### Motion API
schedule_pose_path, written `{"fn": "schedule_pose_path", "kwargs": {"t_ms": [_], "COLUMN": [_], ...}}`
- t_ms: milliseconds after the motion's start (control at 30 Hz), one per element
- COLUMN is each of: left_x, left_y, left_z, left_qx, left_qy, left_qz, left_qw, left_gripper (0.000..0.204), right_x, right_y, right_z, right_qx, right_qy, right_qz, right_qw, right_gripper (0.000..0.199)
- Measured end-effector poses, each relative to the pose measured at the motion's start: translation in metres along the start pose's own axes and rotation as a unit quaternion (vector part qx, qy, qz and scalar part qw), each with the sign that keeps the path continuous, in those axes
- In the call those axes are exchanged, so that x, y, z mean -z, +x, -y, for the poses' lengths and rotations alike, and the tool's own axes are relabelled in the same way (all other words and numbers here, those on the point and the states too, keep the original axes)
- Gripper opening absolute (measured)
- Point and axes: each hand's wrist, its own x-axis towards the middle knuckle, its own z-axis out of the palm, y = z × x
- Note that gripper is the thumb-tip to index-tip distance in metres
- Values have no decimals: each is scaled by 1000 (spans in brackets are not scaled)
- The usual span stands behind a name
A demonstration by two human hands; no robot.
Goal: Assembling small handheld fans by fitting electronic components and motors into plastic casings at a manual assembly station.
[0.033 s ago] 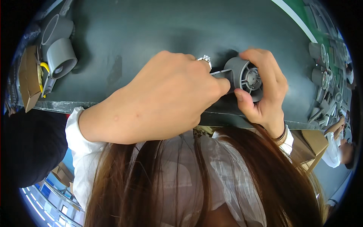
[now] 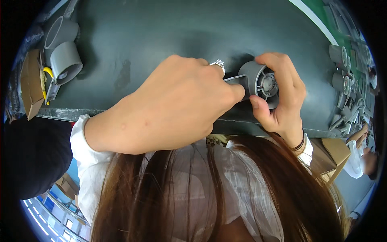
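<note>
Smooth, plastic-looking housing (image 2: 250,73), satin-smooth tabletop (image 2: 161,32), matt cardboard carton (image 2: 31,84), sheer, shiny cloth blouse (image 2: 250,173)

The left hand (image 2: 181,97) and right hand (image 2: 288,92) are brightly, evenly lit and sharp; the ring (image 2: 218,64) glints. Soft shadows darken the table (image 2: 161,32) beside the tubes (image 2: 66,60) and around the housing (image 2: 250,76). White strip lights (image 2: 37,221) glare at lower left. The fisheye bends the table's front edge, black swallows the corners, and the parts (image 2: 360,104) at far right look small, squeezed and soft
</note>
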Motion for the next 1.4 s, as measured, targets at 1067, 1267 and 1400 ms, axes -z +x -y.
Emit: {"fn": "schedule_pose_path", "kwargs": {"t_ms": [1067,1267,1400], "left_x": [12,14,8], "left_y": [-1,3,7], "left_z": [-6,-1,10], "left_qx": [-128,-147,-114], "left_qy": [29,44,-51], "left_qz": [-99,-137,-149], "left_qw": [986,979,981], "left_gripper": [20,20,11], "right_x": [11,5,12], "right_y": [-33,-21,-15], "right_z": [12,2,3], "right_qx": [89,135,94], "right_qy": [-61,-89,-82], "right_qz": [-156,-252,-197], "right_qw": [982,954,972], "right_gripper": [71,69,67]}}
